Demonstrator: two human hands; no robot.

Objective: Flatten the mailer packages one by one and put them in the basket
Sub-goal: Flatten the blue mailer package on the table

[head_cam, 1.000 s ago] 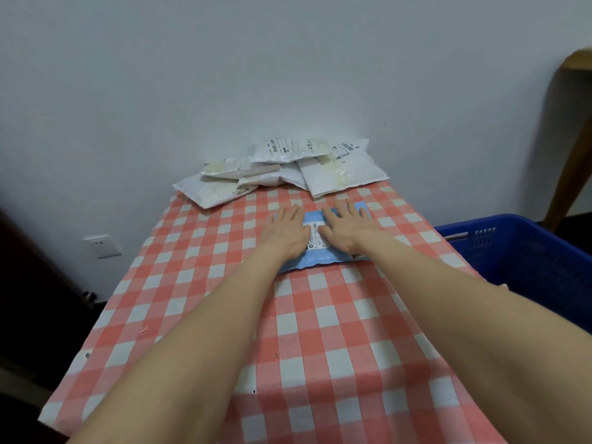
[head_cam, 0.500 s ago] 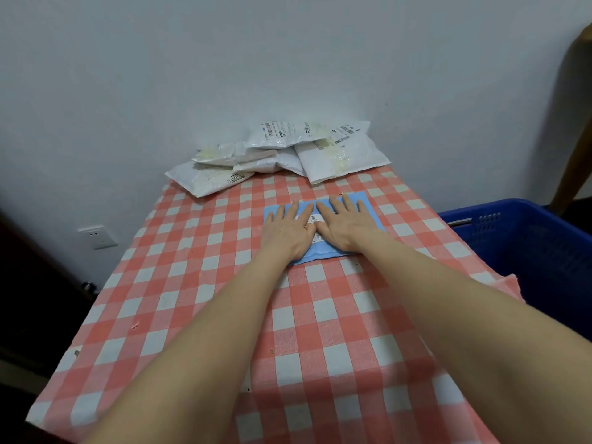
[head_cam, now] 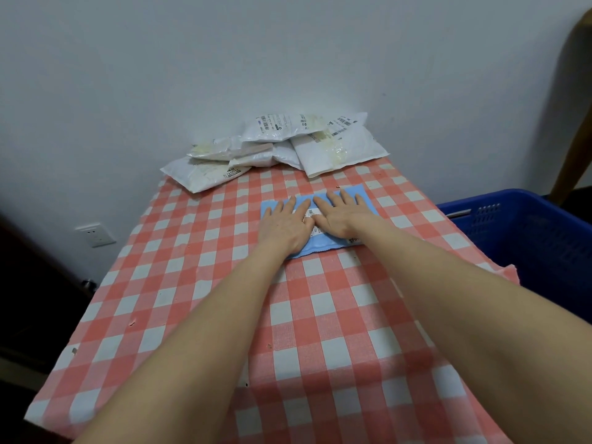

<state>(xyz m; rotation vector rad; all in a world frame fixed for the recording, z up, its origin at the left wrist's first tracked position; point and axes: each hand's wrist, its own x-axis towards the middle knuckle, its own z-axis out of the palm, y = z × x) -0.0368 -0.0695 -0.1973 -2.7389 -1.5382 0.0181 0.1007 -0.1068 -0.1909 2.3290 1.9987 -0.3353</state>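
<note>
A blue mailer package (head_cam: pixel 363 194) with a white label lies flat on the red-and-white checked table (head_cam: pixel 205 283). My left hand (head_cam: pixel 283 224) presses on its left half with straight fingers. My right hand (head_cam: pixel 339 214) presses on its right half, fingers spread and flat. The two hands lie side by side, thumbs nearly touching, and cover most of the mailer. A blue plastic basket (head_cam: pixel 525 238) stands to the right of the table, below its edge.
A pile of several white mailer packages (head_cam: pixel 288 145) lies at the far end of the table against the white wall. A wall socket (head_cam: pixel 94 234) is at the left. A wooden leg (head_cam: pixel 576 123) stands at the far right.
Both hands have slid forward a little over the blue mailer, pressing it, so more of its near edge shows. The view has shifted slightly.
</note>
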